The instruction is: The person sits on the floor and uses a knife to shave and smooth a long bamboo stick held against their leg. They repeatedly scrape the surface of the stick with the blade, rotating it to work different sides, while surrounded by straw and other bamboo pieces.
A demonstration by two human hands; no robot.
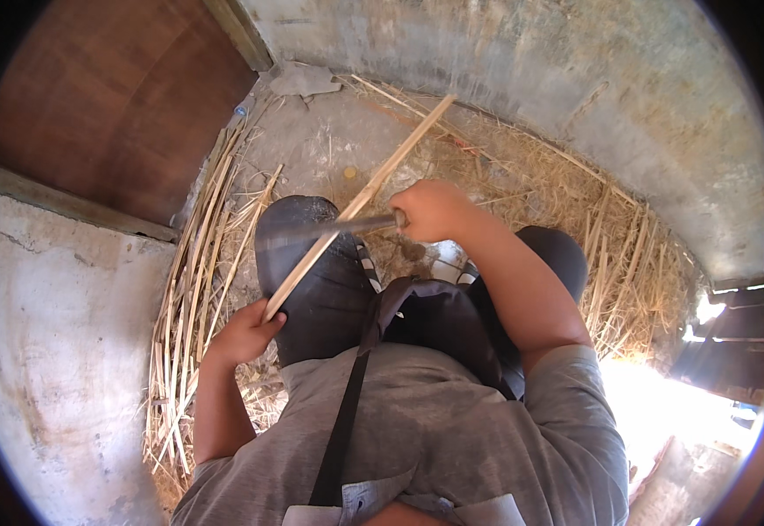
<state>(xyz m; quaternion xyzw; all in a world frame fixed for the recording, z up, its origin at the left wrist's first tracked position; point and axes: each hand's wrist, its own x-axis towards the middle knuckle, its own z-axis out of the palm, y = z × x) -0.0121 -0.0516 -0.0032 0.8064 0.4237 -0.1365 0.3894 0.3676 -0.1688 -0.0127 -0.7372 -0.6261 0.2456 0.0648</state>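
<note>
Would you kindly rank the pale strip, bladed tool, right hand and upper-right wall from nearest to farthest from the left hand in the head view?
1. Pale strip: in the left hand.
2. Bladed tool: ahead, right.
3. Right hand: farther right.
4. Wall: upper right.

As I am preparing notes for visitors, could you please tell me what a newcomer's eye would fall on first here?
First comes the long pale strip slanting across the centre, its near end in the left hand, crossed by a blurred blade held in the right hand. Next are the loose thin strips beside the left wall, and the large brown panel at upper left.
</note>
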